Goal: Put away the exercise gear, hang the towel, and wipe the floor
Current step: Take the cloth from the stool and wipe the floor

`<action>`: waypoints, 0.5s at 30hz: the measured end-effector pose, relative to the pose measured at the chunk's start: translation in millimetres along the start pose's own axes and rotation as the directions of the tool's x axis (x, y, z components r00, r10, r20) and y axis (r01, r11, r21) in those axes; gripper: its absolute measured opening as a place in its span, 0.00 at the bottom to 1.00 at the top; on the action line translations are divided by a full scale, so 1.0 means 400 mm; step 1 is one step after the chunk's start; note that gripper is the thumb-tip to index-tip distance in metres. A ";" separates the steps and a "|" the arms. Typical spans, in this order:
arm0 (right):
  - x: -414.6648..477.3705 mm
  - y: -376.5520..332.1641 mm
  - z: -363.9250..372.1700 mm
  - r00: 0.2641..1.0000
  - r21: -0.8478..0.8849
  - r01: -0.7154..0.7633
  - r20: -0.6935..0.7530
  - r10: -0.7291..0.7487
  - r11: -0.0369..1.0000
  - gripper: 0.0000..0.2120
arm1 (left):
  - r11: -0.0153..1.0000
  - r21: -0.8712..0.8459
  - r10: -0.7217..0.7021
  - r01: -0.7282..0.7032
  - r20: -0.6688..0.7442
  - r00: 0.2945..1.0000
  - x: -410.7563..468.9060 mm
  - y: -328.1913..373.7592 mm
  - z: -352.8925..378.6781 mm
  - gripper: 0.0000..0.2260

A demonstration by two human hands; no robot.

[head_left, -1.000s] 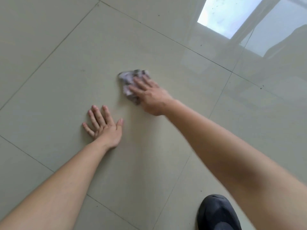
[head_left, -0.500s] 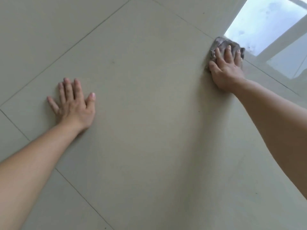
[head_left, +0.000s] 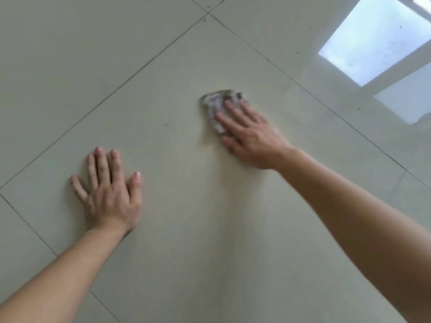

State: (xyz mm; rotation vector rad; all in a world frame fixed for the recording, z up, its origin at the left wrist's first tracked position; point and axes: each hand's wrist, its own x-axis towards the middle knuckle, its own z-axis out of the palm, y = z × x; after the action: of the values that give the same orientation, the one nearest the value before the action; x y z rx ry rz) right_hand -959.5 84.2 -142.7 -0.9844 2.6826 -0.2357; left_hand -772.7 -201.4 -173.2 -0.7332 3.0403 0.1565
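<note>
The rag point(head_left: 215, 108) is a small crumpled wad, grey with paler patches, blurred enough that its pattern is hard to tell; it lies on the pale tiled floor point(head_left: 186, 229) near the middle of one large tile. The right hand point(head_left: 249, 136) presses flat on its near side, fingers extended over it. The left hand point(head_left: 109, 192) lies spread and empty, palm down on the same tile, well apart from the rag.
</note>
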 end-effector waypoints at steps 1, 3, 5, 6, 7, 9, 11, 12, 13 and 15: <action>0.002 0.087 -0.032 0.985 0.009 -0.172 -0.002 0.173 0.985 0.31 | 1.000 -0.004 0.003 -0.003 -0.003 1.000 0.000 0.001 0.001 0.33; 0.013 0.220 -0.099 0.901 0.009 -0.433 0.033 0.432 0.901 0.31 | 1.000 -0.007 0.006 -0.006 -0.015 1.000 0.004 0.003 0.001 0.33; 0.060 0.259 -0.135 0.854 0.021 -0.520 0.051 0.518 0.854 0.31 | 1.000 -0.010 0.005 -0.005 -0.018 1.000 0.012 -0.001 0.002 0.33; 0.097 0.237 -0.135 0.854 0.040 -0.520 0.051 0.518 0.853 0.31 | 1.000 -0.011 0.001 -0.001 -0.013 1.000 0.015 -0.006 0.002 0.33; 0.137 0.190 -0.129 0.870 0.052 -0.493 0.043 0.491 0.868 0.30 | 1.000 -0.010 -0.002 0.002 -0.009 1.000 0.017 -0.010 0.002 0.33; 0.209 0.052 -0.092 0.937 0.032 -0.348 0.023 0.347 0.937 0.28 | 1.000 -0.010 0.001 -0.001 0.006 1.000 0.015 -0.012 0.007 0.33; 0.242 -0.127 -0.027 0.992 -0.010 -0.127 0.009 0.128 0.992 0.27 | 1.000 -0.013 -0.003 0.003 0.016 1.000 0.009 -0.006 0.009 0.33; 0.236 -0.223 0.006 1.000 -0.028 -0.010 0.012 0.010 1.000 0.27 | 1.000 -0.015 -0.011 0.011 0.017 1.000 0.006 -0.003 0.009 0.33; 0.218 -0.308 0.039 0.994 -0.047 0.101 0.032 -0.100 0.994 0.26 | 1.000 -0.016 -0.015 0.016 0.016 1.000 0.004 -0.003 0.007 0.32; 0.164 -0.394 0.078 0.964 -0.091 0.262 0.074 -0.256 0.961 0.26 | 1.000 -0.014 -0.008 0.008 0.013 1.000 0.006 -0.005 0.007 0.32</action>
State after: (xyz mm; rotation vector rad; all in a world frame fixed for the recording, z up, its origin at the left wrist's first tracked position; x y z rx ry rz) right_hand -901.8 -79.5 -146.9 -1.3525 2.5267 -0.1201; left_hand -774.0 -204.0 -176.3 -0.7419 3.0266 0.1814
